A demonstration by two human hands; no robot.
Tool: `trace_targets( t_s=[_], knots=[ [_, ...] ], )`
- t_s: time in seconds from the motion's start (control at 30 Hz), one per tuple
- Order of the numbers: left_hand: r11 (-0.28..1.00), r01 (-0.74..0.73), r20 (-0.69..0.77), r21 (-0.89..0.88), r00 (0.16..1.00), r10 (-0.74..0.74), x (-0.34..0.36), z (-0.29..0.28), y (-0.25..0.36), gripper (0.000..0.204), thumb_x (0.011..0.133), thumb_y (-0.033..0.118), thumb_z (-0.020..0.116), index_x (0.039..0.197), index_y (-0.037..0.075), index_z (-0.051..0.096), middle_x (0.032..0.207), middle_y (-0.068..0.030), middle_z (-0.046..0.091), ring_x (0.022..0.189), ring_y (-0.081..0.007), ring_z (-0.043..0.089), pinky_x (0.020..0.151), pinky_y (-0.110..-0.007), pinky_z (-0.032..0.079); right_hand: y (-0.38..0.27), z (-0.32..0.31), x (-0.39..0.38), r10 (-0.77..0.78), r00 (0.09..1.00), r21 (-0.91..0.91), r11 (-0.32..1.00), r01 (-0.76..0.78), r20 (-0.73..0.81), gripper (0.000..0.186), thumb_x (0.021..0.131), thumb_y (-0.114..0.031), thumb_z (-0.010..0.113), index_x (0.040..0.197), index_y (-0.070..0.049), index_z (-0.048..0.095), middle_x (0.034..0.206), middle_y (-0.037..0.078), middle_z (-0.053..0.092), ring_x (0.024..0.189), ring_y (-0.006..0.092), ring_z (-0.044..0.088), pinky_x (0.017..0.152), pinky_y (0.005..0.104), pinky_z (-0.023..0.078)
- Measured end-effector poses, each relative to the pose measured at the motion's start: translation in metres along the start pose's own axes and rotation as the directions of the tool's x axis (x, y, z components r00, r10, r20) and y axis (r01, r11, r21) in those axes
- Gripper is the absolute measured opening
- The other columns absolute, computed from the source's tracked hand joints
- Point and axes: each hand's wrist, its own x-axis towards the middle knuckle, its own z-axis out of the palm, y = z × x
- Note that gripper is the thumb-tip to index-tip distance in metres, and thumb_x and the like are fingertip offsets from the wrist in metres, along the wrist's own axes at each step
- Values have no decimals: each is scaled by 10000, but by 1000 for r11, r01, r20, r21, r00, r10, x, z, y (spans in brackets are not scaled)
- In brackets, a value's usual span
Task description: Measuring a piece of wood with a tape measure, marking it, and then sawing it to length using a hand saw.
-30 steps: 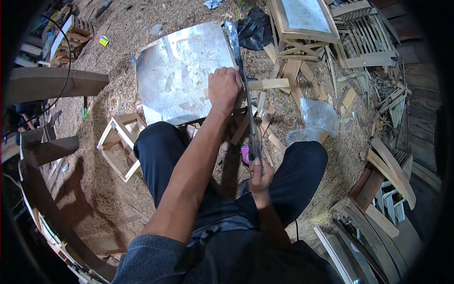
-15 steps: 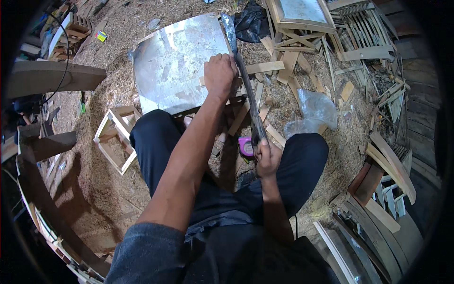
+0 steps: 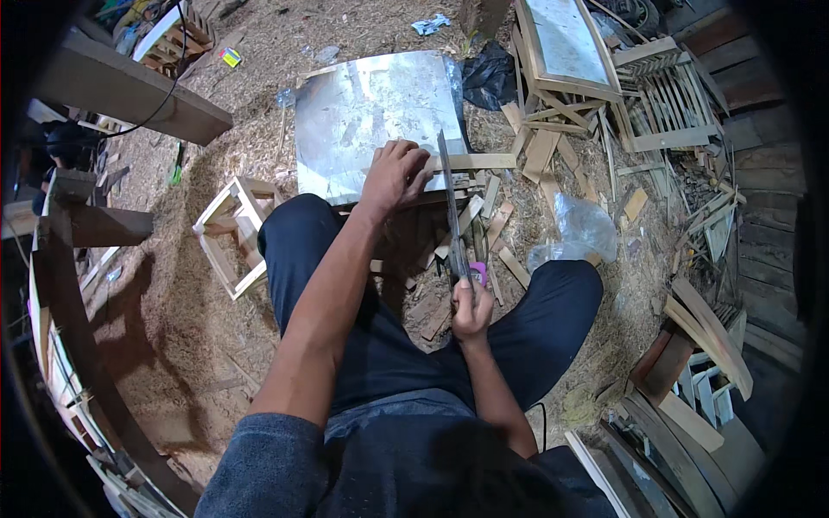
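Left hand: the left hand (image 3: pixel 395 175) presses palm-down, fingers spread, on a pale flat wooden strip (image 3: pixel 473 161); it holds the strip against the near edge of a shiny square metal sheet (image 3: pixel 371 116)
Right hand: the right hand (image 3: pixel 471 315) is closed in a fist around the handle of a long narrow steel blade (image 3: pixel 451 207); a small purple piece (image 3: pixel 478 274) shows just above the fist
Blade: it runs up and away from the right fist; its far end crosses the strip just beside the left fingertips
Strip: it lies crosswise, sticking out to the right of the pressing hand
Beyond the left hand: black plastic bag (image 3: pixel 489 76) past the sheet's far right corner
Left of the arm: open square wooden frame (image 3: pixel 233 233) on sawdust
Right of the blade: loose wood offcuts (image 3: pixel 540 151); clear crumpled plastic bag (image 3: pixel 579 231)
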Motion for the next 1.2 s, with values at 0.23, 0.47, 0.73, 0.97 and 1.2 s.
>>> trace_targets(
  t_s=[0.23,0.47,0.73,0.97,1.2],
  knots=[
    [1000,31,45,2,999,-31,5,2,2,298,884,262,672,1090,49,640,1102,-125,612,1058,-319,555,909,-427,421,-9,1,10,-38,999,-92,995,36,-24,331,981,-173,500,698,-4,532,566,54,468,527,157,463,523,332,356],
    [997,11,40,70,999,-13,3,4,0,279,907,302,653,1058,69,624,1068,-102,591,1030,-295,553,873,-420,413,-7,-9,-4,-38,998,188,981,48,-56,361,985,-196,506,679,-5,499,575,9,464,516,93,421,495,280,314],
    [998,-16,112,65,994,9,-7,-11,-9,301,898,278,651,1118,74,629,1116,-111,601,1064,-321,542,915,-433,407,-5,15,44,42,999,196,980,-40,-9,447,1020,-324,504,657,-64,495,563,-42,438,522,64,401,493,273,294],
    [993,-31,20,118,999,29,-21,-17,-5,309,895,282,662,1120,74,625,1104,-112,604,1060,-313,550,914,-426,405,8,44,45,-21,1000,103,994,23,-13,447,1012,-309,517,649,-49,503,553,-19,455,516,88,432,490,291,312],
    [999,10,21,50,1000,-11,-22,-17,-11,263,890,256,677,1078,73,659,1062,-119,602,1012,-310,558,887,-415,427,7,58,44,-1,1000,131,991,3,-9,441,1014,-309,516,675,-27,511,559,-9,468,524,95,442,497,297,320]
  ],
)
